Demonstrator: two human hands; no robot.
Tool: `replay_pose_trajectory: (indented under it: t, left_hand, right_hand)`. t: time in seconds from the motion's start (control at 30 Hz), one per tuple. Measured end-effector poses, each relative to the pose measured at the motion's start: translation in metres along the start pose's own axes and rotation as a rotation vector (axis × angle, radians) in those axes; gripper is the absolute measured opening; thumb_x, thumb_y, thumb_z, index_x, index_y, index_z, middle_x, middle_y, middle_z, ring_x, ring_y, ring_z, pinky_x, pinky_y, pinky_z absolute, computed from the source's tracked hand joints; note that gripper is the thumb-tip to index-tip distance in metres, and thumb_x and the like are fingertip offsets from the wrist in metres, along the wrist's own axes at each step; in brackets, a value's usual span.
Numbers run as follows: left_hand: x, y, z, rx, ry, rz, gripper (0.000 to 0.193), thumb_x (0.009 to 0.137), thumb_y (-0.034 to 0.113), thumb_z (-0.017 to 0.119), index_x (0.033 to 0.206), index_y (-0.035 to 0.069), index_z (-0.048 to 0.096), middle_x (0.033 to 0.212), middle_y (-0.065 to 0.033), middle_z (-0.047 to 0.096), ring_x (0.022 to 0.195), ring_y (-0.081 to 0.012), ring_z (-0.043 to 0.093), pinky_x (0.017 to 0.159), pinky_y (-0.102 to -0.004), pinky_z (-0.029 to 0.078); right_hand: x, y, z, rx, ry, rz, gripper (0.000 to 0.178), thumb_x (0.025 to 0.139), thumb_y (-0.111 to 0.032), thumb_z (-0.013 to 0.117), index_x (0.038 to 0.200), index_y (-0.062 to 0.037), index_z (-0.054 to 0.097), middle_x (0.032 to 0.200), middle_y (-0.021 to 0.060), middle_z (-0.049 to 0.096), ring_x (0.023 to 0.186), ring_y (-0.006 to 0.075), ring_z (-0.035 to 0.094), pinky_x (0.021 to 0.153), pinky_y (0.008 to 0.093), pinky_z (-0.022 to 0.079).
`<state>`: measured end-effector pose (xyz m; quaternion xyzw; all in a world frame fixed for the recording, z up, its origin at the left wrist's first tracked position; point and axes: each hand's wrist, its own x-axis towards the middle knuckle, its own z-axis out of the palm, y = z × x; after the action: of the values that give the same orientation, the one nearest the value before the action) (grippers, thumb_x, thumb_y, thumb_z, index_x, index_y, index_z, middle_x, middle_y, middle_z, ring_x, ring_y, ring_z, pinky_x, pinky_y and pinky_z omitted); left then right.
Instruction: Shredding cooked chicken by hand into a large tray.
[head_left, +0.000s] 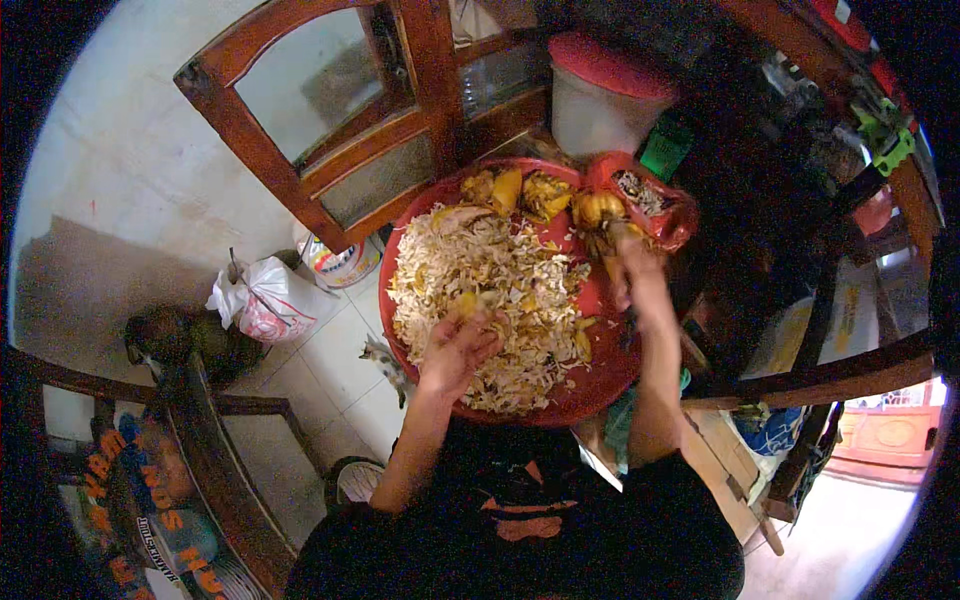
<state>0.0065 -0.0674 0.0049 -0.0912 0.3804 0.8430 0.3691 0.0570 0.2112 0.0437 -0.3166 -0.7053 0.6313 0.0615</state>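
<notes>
A wide round red tray (615,385) in front of me is spread with pale shredded meat (530,345), which looks like chicken. Larger yellow cooked chicken pieces (507,190) lie along its far rim. Over the middle of the shreds, my left hand (462,350) has curled fingers, with a pale yellow bit of chicken (466,303) at the fingertips. My right hand (635,272) reaches to the tray's right rim, against a yellow chicken piece (598,208). Motion smears its fingers, so its grip is unclear. Just beyond is a red plastic bag (683,222) holding dark and pale scraps.
A white bucket with a red lid (610,90) stands behind the tray, near a wooden glass-paned door (310,185). To the left are a tub (340,262), a white plastic bag (270,300) and a small cat (385,365) on the tiles. A wooden bench (720,450) is at right.
</notes>
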Motion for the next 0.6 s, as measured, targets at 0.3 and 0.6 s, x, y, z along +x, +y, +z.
replay_pose_trajectory:
  t: [0.3, 0.6]
  left_hand:
    - [-0.003, -0.015, 0.025, 0.340, 0.205, 0.024, 0.029, 0.093, 0.018, 0.045, 0.119, 0.008, 0.045, 0.083, -0.0009, 0.055, 0.072, -0.0119, 0.053, 0.062, -0.0256, 0.045]
    - [-0.008, -0.017, 0.010, 1.119, 0.090, 0.408, 0.037, 0.092, 0.021, 0.044, 0.120, -0.003, 0.046, 0.095, -0.0156, 0.059, 0.077, -0.0242, 0.057, 0.070, -0.0323, 0.045]
  right_hand:
    - [-0.061, 0.071, 0.113, -0.281, -0.266, -0.170, 0.039, 0.093, -0.017, 0.044, 0.129, -0.0038, 0.042, 0.070, 0.0020, 0.048, 0.060, 0.0113, 0.044, 0.055, 0.0248, 0.038]
    - [-0.054, 0.074, 0.112, -0.591, 0.069, -0.878, 0.037, 0.094, -0.028, 0.042, 0.120, -0.0023, 0.047, 0.062, 0.0017, 0.047, 0.050, 0.0073, 0.041, 0.046, 0.0221, 0.035]
